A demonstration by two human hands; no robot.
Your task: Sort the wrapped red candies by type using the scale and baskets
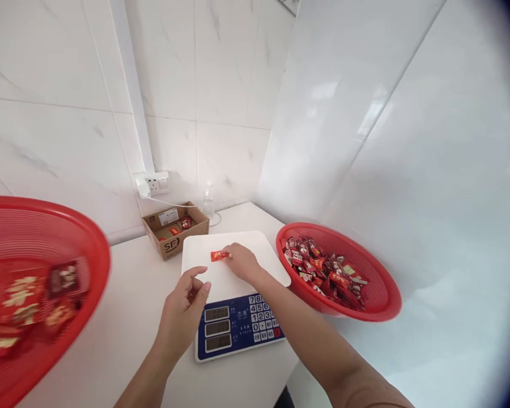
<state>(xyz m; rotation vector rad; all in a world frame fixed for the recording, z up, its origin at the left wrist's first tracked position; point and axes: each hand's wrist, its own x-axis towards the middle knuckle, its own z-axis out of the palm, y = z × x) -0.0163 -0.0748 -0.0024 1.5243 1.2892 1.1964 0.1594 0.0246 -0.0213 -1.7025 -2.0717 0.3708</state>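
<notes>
Over the white weighing pan of a digital scale, my right hand pinches one end of a small red wrapped candy. My left hand hovers by the pan's near left corner, its fingers curved and thumb apart, with nothing in it. The scale's blue panel carries three small displays and a keypad, partly covered by my right forearm. To the right, a red plastic basket holds a heap of red and brown wrapped candies.
A second red basket with several larger packets stands close at the left. Behind the scale are an open cardboard box with a few candies and a clear plastic bottle. A white cable runs from the wall socket. Walls close off the back and right.
</notes>
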